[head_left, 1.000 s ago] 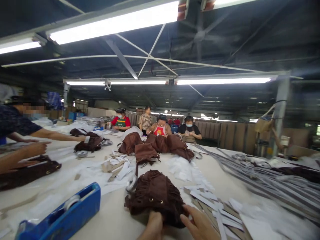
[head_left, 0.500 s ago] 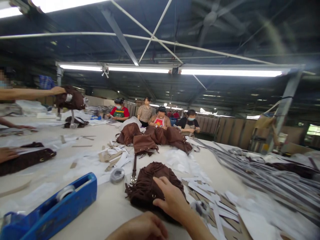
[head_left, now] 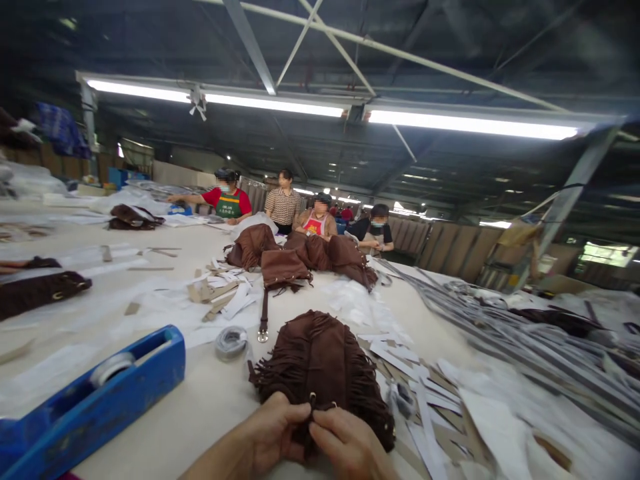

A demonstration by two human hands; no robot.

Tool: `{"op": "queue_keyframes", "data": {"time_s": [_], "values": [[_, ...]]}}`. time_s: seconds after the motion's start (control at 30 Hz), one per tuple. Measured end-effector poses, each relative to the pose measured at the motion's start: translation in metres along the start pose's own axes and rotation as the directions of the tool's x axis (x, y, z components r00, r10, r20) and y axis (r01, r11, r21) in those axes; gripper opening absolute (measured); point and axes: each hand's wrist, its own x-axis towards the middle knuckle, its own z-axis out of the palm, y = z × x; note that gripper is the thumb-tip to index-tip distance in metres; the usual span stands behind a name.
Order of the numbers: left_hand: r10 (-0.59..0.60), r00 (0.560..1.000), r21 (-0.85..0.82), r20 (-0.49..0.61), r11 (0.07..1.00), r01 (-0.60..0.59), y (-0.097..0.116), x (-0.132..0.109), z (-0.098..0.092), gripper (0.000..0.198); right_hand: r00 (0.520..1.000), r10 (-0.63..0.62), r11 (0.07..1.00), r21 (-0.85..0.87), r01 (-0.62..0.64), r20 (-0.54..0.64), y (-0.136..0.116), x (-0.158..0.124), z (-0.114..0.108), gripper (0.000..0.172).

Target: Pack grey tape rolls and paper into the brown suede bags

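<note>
A dark brown fringed bag (head_left: pixel 327 353) lies on the table straight ahead, its near edge with small metal eyelets turned toward me. My left hand (head_left: pixel 277 427) pinches at this edge, thumb and forefinger closed on a thin dark drawstring (head_left: pixel 313 407) by one eyelet. Right beside it, fingertips almost touching, my right hand (head_left: pixel 345 437) is also closed at the same spot. What lies under the fingers is partly hidden. Beyond the bag, a brown strap with a buckle (head_left: pixel 263 333) hangs toward me from another brown bag (head_left: pixel 285 268).
A blue tape dispenser (head_left: pixel 115 393) stands at the left front. Near the bag lie a grey coiled strip (head_left: pixel 231 343) and paper scraps (head_left: pixel 430 393). Long grey strips (head_left: pixel 465 327) cover the right side. More brown bags (head_left: pixel 350 257) and several people are at the far end.
My right hand has come off the bag's top to its near edge, where my left hand has joined it. The bag now lies with its fringes spread. The view has shifted slightly.
</note>
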Motion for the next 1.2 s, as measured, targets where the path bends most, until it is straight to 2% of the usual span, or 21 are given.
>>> {"op": "queue_keyframes", "data": {"time_s": [0.07,0.13,0.2,0.27,0.33,0.4,0.43,0.57,0.67,0.77,0.9,1.07,1.2], "values": [[0.012,0.997,0.023,-0.070,1.000,-0.011,-0.001,0.001,0.004,0.014,0.992,0.126,0.976,0.175,-0.129,0.028,0.000,0.015,-0.020,0.025],[0.000,0.994,0.017,-0.105,1.000,0.001,0.000,0.001,0.005,0.013,0.971,0.241,0.938,0.257,-0.233,-0.001,0.004,0.038,-0.035,0.025],[-0.033,0.993,-0.001,-0.116,0.999,0.033,0.002,-0.002,0.002,0.010,0.984,0.178,0.964,0.196,-0.180,0.029,0.012,0.062,-0.039,0.027],[-0.071,0.989,-0.018,-0.126,0.997,0.069,0.005,-0.007,0.000,0.007,0.983,0.062,0.991,0.103,-0.080,0.175,0.020,0.083,-0.032,0.038],[-0.111,0.984,-0.037,-0.139,0.994,0.107,0.007,-0.014,-0.001,0.005,0.948,0.034,0.998,0.042,-0.049,0.316,0.027,0.099,-0.017,0.059],[-0.152,0.976,-0.055,-0.157,0.988,0.145,0.006,-0.021,0.000,0.006,0.927,0.057,0.998,0.001,-0.061,0.372,0.033,0.108,-0.003,0.079],[-0.169,0.971,-0.063,-0.168,0.985,0.161,0.005,-0.024,0.000,0.007,0.927,0.059,0.998,-0.014,-0.058,0.370,0.034,0.110,0.003,0.080],[-0.198,0.958,-0.068,-0.208,0.980,0.188,-0.001,-0.031,0.004,0.009,0.967,-0.018,0.990,-0.133,0.054,0.254,0.035,0.102,0.019,0.056],[-0.219,0.945,-0.015,-0.245,0.975,0.222,-0.006,-0.031,0.010,0.008,0.985,-0.044,0.971,-0.226,0.082,0.169,0.034,0.091,0.032,0.042],[-0.230,0.925,0.051,-0.302,0.965,0.257,-0.012,-0.032,0.020,0.012,0.994,-0.014,0.965,-0.260,0.043,0.110,0.037,0.087,0.043,0.032],[-0.196,0.920,0.057,-0.340,0.972,0.228,-0.022,-0.039,0.030,0.013,0.999,0.042,0.953,-0.302,-0.033,0.023,0.041,0.088,0.051,0.023],[-0.202,0.925,0.053,-0.321,0.972,0.230,-0.025,-0.038,0.027,0.007,0.997,0.065,0.942,-0.327,-0.075,-0.043,0.041,0.088,0.053,0.023],[-0.365,0.912,0.014,-0.187,0.927,0.374,-0.016,-0.025,0.022,0.044,0.996,0.057,0.941,-0.330,-0.076,-0.068,0.040,0.087,0.055,0.022]]}}
